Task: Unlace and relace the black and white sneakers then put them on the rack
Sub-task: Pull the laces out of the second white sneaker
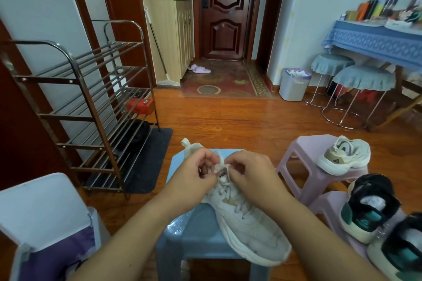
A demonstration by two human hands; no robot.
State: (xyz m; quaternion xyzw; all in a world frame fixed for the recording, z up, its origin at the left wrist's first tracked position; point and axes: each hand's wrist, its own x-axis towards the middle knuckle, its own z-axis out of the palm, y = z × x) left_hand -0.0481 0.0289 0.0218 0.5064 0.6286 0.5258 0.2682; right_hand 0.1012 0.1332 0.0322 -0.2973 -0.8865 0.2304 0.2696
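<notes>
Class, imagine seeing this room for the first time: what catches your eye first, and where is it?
Both hands, left and right, pinch laces at the tongue of a cream mesh sneaker on the pale blue plastic stool, centre foreground. A bare metal shoe rack stands left.

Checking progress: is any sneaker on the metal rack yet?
No: the rack holds only a red box; the sneakers sit on stools.

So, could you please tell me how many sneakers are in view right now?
4: a cream mesh sneaker on the blue plastic stool, a cream-and-tan sneaker on the pink plastic stool, and two black-and-teal sneakers at right. Others may be hidden.
</notes>
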